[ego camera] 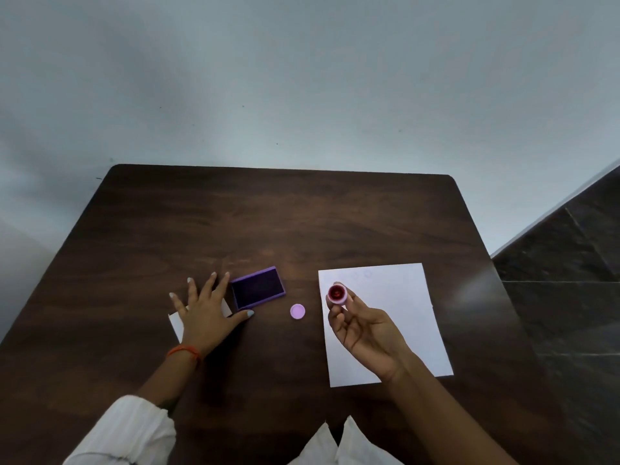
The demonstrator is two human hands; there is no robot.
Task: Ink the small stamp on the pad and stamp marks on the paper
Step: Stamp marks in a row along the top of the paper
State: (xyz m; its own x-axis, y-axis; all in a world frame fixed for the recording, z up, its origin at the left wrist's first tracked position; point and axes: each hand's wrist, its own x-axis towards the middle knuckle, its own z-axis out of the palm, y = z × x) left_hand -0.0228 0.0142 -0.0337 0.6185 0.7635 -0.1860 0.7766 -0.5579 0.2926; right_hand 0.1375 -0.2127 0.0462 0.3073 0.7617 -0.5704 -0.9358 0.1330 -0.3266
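right hand [360, 327] fingers pinch the small round stamp [337, 293] above smooth white paper [402, 297]; left hand [204, 307] lies spread flat beside the rectangular purple pad [257, 287].

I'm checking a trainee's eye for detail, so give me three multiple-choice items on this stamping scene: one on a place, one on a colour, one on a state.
1. Where does the small round lilac cap lie?
A. On the white paper sheet
B. On the dark wooden table between ink pad and paper
C. Inside the ink pad

2. What colour is the rectangular ink pad's frame?
A. Purple
B. Green
C. Yellow

3. What is the right hand doing?
A. Lying flat
B. Holding the small round stamp, face up
C. Pressing the pad

Answers: B, the cap sits on bare table left of the paper; A, its rim shows purple; B, fingertips pinch the stamp, red face towards the camera.
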